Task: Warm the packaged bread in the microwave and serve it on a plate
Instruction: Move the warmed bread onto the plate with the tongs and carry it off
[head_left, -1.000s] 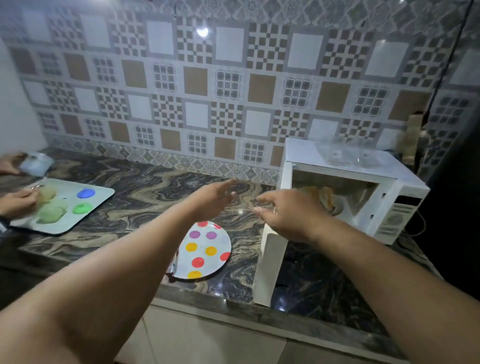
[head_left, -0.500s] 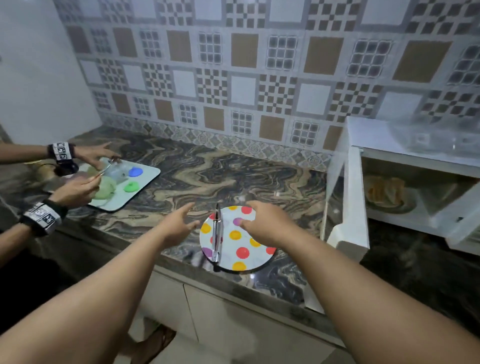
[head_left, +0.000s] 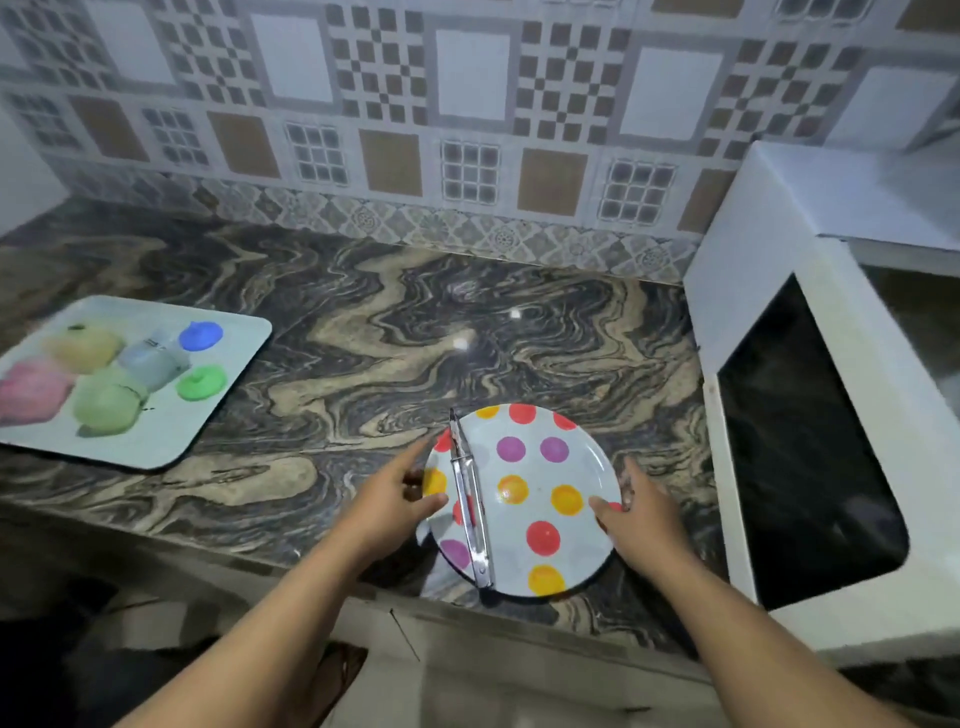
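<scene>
A white plate (head_left: 540, 462) with coloured dots lies near the counter's front edge. Metal tongs (head_left: 470, 512) rest across its left part. My left hand (head_left: 395, 499) grips the plate's left rim, thumb on top. On the right rim, my right hand (head_left: 636, 512) holds the plate with fingers over the edge. The white microwave (head_left: 753, 249) stands at the right, its door (head_left: 810, 452) swung open towards me. The bread is out of view.
A pale tray (head_left: 228, 405) with coloured dough-like lumps, small lids and a cup sits on the left of the marble counter (head_left: 363, 322). The tiled wall runs along the back. The open microwave door juts out close to the plate's right side.
Both hands dropped from near the microwave down to the plate and now hold its two rims. The other person's hands have left the tray. The view has tilted down and left.
</scene>
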